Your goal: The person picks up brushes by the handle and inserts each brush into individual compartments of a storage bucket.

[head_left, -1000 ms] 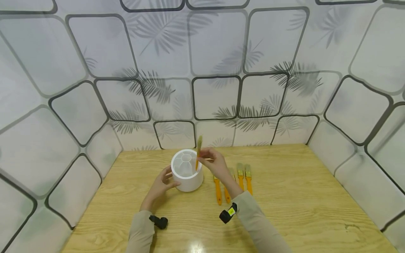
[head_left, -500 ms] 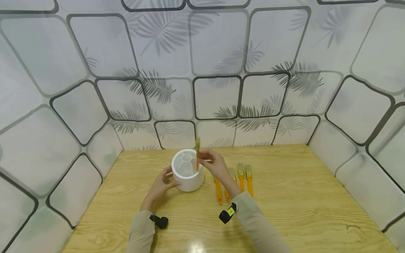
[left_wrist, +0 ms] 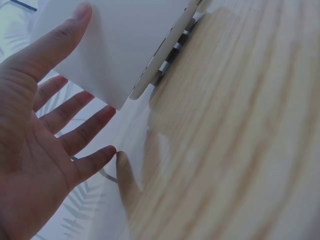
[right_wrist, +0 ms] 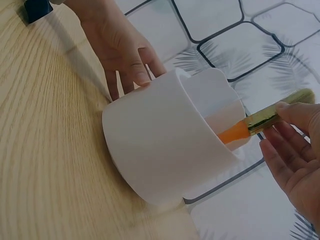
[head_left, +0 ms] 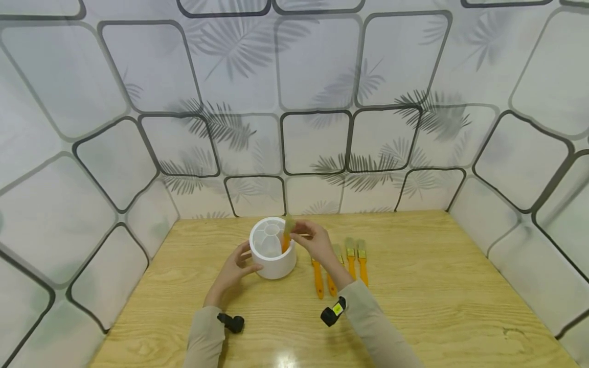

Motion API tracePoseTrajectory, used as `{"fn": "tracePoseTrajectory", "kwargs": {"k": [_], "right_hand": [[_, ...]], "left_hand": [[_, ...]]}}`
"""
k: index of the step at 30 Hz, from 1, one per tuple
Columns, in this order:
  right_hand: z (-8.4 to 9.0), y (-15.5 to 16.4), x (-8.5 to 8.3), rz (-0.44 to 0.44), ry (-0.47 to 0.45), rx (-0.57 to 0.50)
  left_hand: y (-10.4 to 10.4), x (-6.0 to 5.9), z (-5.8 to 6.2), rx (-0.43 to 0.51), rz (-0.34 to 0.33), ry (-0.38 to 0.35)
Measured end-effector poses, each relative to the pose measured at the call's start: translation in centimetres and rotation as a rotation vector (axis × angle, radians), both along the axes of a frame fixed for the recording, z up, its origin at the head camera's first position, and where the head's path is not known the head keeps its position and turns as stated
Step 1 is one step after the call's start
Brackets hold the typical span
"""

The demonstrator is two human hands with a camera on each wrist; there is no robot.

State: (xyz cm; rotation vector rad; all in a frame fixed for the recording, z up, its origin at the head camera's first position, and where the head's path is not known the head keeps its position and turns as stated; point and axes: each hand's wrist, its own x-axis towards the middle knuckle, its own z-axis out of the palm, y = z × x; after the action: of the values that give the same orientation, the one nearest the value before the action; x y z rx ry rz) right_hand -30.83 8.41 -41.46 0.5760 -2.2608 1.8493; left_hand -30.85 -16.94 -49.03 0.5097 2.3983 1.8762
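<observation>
A white round organizer (head_left: 275,266) with inner compartments stands on the table. My left hand (head_left: 234,271) rests against its left side. In the left wrist view, the thumb lies along the wall of the organizer (left_wrist: 125,45) and the other fingers of the left hand (left_wrist: 45,135) are spread and fairly straight. My right hand (head_left: 313,239) pinches a paintbrush (head_left: 286,240) over the right part of the organizer. The right wrist view has the paintbrush's orange handle (right_wrist: 235,133) inside a compartment, bristles outward, with the right hand's thumb (right_wrist: 295,114) at the metal band.
Several more paintbrushes (head_left: 362,263) with orange handles lie side by side on the wooden table (head_left: 437,296), right of the organizer and partly under the right forearm. Patterned cloth walls (head_left: 317,143) enclose the table at the back and sides.
The paintbrush has become more upright, then moved down into the organizer's compartment, so its bristles are now lower, near the right hand's fingers. The left hand and organizer have stayed put.
</observation>
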Motion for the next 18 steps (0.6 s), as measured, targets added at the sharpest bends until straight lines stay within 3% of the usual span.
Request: {"fn": "tracePoseTrajectory", "kwargs": {"k": [6, 9, 16, 18], "right_hand": [[-2.4, 0.6, -1.6, -0.053, -0.007, -0.005], [-2.1, 0.7, -1.2, -0.054, 0.009, -0.016], [-2.7, 1.3, -1.5, -0.050, -0.017, -0.030], [-2.7, 1.5, -1.5, -0.049, -0.031, -0.021]], "left_hand": [[0.0, 0.1, 0.1, -0.008, 0.006, 0.004], [0.0, 0.1, 0.1, -0.013, 0.004, 0.019], [-0.5, -1.5, -2.6, -0.003, 0.024, 0.079], [-0.5, -1.5, -2.7, -0.004, 0.025, 0.092]]}}
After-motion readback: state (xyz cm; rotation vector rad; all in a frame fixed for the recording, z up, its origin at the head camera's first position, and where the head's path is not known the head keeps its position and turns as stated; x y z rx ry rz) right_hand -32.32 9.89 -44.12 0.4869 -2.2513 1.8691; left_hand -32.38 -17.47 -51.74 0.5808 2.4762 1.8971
